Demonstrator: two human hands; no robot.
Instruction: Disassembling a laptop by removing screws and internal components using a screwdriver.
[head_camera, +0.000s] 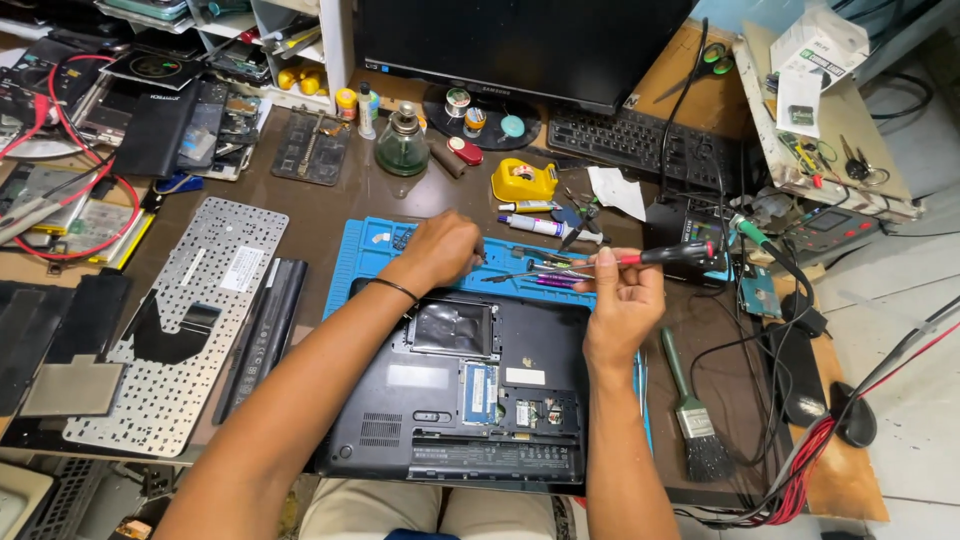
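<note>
At centre frame, over the blue mat (350, 265) on the worktop (330, 200), the right hand (625, 300) grips a red-and-black screwdriver (665, 255) held level while the left hand (440, 250) pinches down at the mat's tray, just beyond the overturned, opened laptop (450, 400), keeping small parts within reach.

There is bare bench (400, 190) to pass far of the blue mat (350, 265), but the glass bottle (402, 145) and yellow tape (523, 181) block the way.
</note>
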